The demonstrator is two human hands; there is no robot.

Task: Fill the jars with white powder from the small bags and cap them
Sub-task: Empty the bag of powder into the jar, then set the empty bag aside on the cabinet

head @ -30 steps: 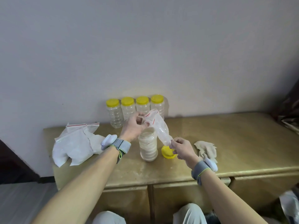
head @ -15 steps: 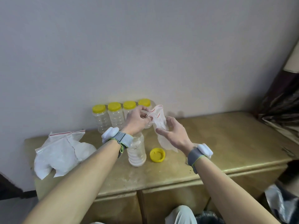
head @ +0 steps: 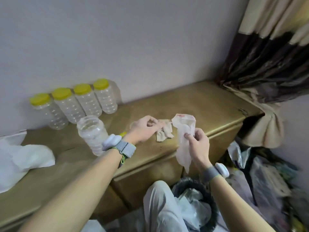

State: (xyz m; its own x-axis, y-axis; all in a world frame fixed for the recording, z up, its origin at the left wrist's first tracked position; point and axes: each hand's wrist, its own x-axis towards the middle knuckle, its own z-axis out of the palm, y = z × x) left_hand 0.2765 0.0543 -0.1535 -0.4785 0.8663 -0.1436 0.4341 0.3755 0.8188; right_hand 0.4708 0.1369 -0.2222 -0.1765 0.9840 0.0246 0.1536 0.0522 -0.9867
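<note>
translucent small bag hangs limp, crumpled, emptied

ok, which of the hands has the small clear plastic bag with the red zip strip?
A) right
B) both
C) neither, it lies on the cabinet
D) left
A: the right hand pinches the small clear plastic bag with the red zip strip over the cabinet's front edge, and the left hand is clear of it.
</note>
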